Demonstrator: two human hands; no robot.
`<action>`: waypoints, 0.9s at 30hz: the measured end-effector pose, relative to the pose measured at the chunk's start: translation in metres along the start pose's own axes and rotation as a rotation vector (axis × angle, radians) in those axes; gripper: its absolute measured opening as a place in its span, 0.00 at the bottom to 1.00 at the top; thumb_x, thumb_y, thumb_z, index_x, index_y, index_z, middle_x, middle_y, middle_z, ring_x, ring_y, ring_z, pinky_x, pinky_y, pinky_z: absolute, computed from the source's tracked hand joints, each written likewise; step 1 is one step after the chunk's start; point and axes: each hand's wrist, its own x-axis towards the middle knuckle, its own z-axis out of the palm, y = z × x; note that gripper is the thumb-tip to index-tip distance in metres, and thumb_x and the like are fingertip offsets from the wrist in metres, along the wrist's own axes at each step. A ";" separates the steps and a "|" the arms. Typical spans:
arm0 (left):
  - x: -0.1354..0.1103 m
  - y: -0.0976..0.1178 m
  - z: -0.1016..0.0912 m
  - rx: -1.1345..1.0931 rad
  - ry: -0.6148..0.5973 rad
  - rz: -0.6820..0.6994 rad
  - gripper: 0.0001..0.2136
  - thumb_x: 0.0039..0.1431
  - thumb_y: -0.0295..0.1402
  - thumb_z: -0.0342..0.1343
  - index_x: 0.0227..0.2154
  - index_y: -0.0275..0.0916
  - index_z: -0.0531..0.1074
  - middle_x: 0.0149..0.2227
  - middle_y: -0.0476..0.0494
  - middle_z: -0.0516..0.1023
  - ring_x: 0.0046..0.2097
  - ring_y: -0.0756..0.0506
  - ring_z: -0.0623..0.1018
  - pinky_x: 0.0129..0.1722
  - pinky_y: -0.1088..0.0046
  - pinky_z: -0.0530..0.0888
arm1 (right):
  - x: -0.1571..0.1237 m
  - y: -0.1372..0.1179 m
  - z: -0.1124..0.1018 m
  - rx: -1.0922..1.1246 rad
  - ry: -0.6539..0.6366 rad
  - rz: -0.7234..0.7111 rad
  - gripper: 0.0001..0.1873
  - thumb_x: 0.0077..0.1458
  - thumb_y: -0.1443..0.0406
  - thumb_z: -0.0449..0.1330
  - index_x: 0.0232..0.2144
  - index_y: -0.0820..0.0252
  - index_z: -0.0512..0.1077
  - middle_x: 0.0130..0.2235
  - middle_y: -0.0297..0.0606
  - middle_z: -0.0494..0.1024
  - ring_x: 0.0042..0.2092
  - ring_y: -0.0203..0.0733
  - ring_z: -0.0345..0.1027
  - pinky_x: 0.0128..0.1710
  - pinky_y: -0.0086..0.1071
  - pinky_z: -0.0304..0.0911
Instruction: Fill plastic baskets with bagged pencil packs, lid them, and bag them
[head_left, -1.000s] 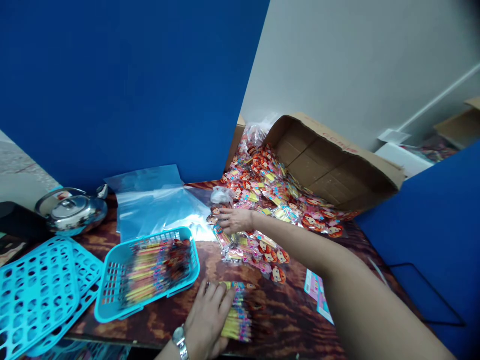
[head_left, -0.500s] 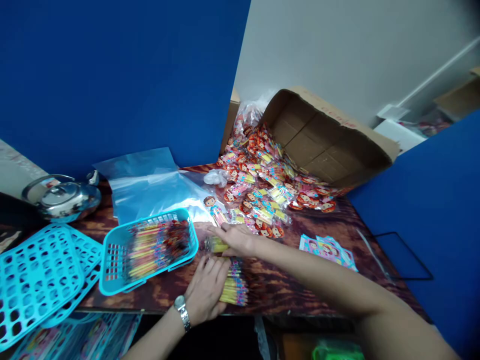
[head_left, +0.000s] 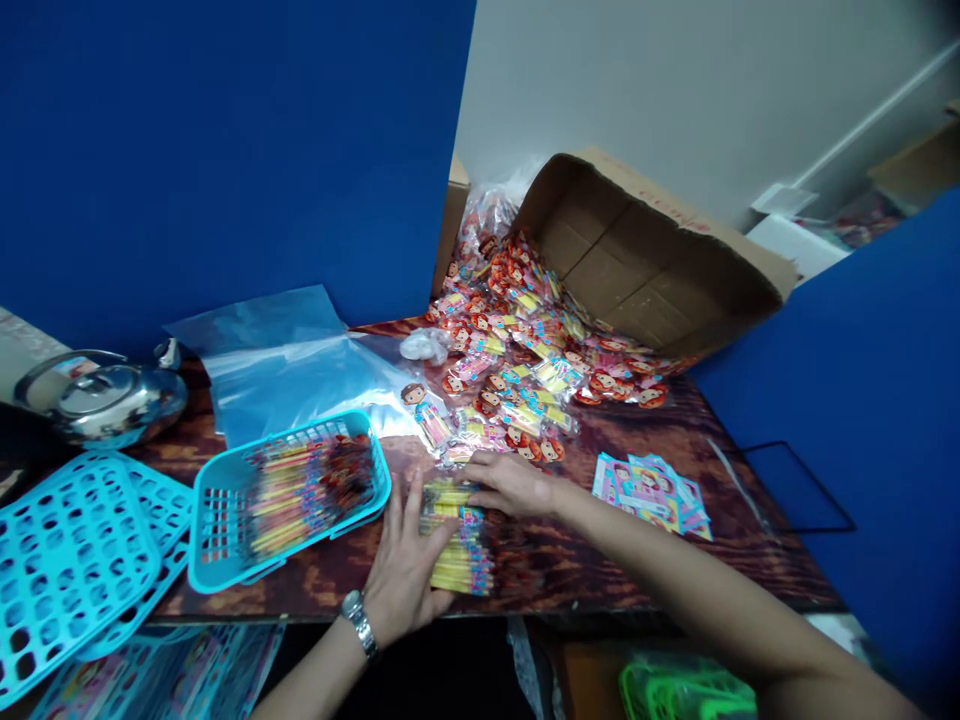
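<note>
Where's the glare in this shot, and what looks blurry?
In the head view, white glare on the clear plastic sheets by the blue basket, with bright reflections on the metal kettle; also in the head view, the brown ends of the packets in the basket and of the row between the hands look smeared.

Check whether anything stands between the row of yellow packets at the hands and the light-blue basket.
Yes: the left hand does. It lies along the left side of the row of yellow packets, fingers spread between it and the light-blue basket. Nothing else visible stands there.
</note>
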 end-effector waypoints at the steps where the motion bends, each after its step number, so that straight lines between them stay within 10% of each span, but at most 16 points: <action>1: 0.001 -0.001 0.000 -0.022 -0.011 -0.002 0.27 0.39 0.30 0.62 0.48 0.42 0.68 0.65 0.44 0.15 0.63 0.19 0.33 0.56 0.38 0.52 | -0.002 0.001 0.000 0.005 -0.002 0.003 0.18 0.60 0.58 0.53 0.50 0.57 0.67 0.42 0.42 0.72 0.41 0.41 0.68 0.37 0.30 0.62; 11: 0.004 -0.006 0.000 -0.050 -0.080 0.041 0.30 0.41 0.29 0.61 0.52 0.40 0.65 0.65 0.42 0.15 0.65 0.25 0.44 0.58 0.49 0.59 | 0.012 -0.005 0.016 0.011 0.083 -0.006 0.32 0.56 0.46 0.53 0.56 0.58 0.62 0.44 0.44 0.73 0.42 0.44 0.69 0.41 0.34 0.63; 22: 0.001 -0.009 0.003 -0.094 -0.077 0.026 0.29 0.41 0.29 0.62 0.51 0.41 0.65 0.65 0.40 0.17 0.65 0.26 0.46 0.57 0.48 0.59 | -0.011 0.004 0.018 -0.191 0.240 0.069 0.26 0.59 0.47 0.47 0.47 0.58 0.70 0.38 0.43 0.76 0.39 0.43 0.68 0.38 0.33 0.61; 27: 0.006 -0.009 -0.002 -0.090 -0.050 0.017 0.26 0.42 0.34 0.64 0.48 0.41 0.69 0.65 0.44 0.15 0.64 0.22 0.36 0.57 0.41 0.53 | -0.025 0.013 0.023 0.051 0.277 0.041 0.23 0.62 0.52 0.46 0.48 0.59 0.70 0.39 0.44 0.75 0.40 0.41 0.69 0.39 0.32 0.62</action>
